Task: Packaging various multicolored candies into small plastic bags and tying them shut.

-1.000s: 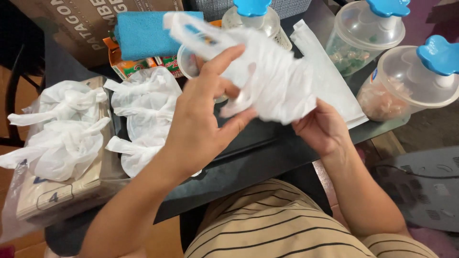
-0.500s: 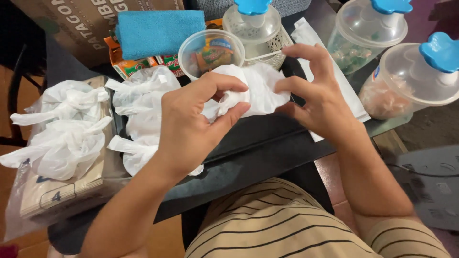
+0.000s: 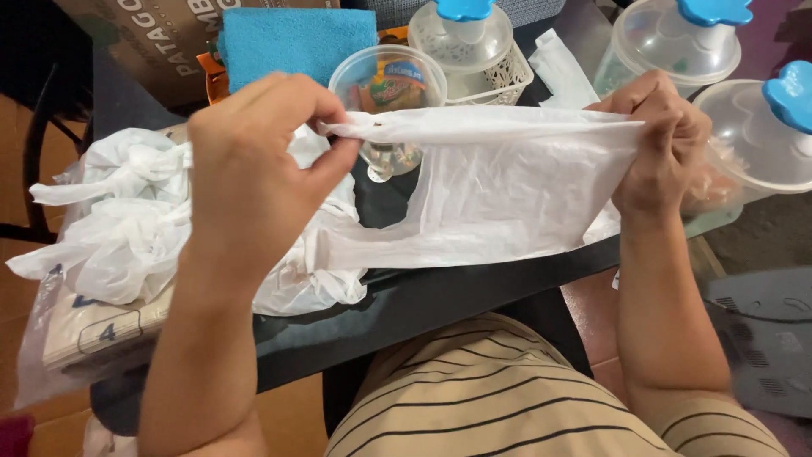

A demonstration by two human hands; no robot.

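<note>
Tied bags point(image 3: 118, 220): a heap of knotted white bags sits left of the bag, on a board at the dark table's point(image 3: 440, 296) edge, same spot as a second ago.
Left hand point(image 3: 254, 161): thumb and fingers closed tight on the bag's top left corner, pulling it out sideways.
Change: half a second ago the bag was a crumpled wad between both hands; now it is drawn out flat and wide.
Bag point(image 3: 499, 195): white, thin, stretched taut between the two hands above the table, its lower edge drooping to the tabletop.
Cup point(image 3: 387, 85): clear, with coloured bits inside, just behind the bag's top edge.
Cloth point(image 3: 296, 38): blue, behind the cup.
Right hand point(image 3: 660, 140): fist closed on the bag's top right corner.
Tubs point(image 3: 753, 127): clear, blue-knobbed lids, right of the bag.
Reading: the bag looks opened out and ready for handling.
</note>
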